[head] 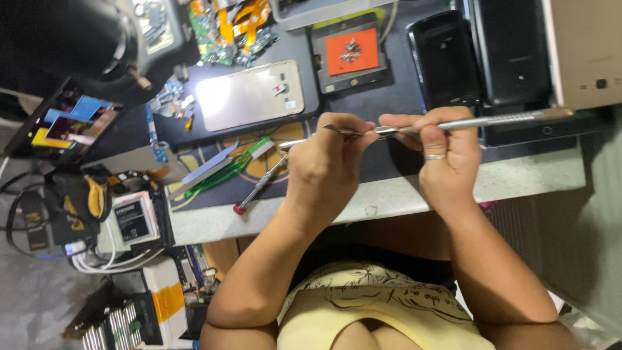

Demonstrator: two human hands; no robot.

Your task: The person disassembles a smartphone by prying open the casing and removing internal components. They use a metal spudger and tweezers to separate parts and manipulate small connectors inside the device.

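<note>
Both hands are raised over the bench's front edge [389, 194]. The left hand [324, 162] is closed, fingertips pinching a small dark part [338, 130]. The right hand [447, 152] is curled around a metal tool [479, 121], held level, its tip at the part. A screwdriver [262, 183] lies beside the left wrist.

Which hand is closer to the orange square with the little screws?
Left. The left hand is just below the orange square; the right hand, holding a metal tool, sits farther off to the side.

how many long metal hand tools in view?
2: a metal-handled tool in the right hand, tip at the left hand; a red-tipped screwdriver on the mat. Clutter may hide others.
</note>
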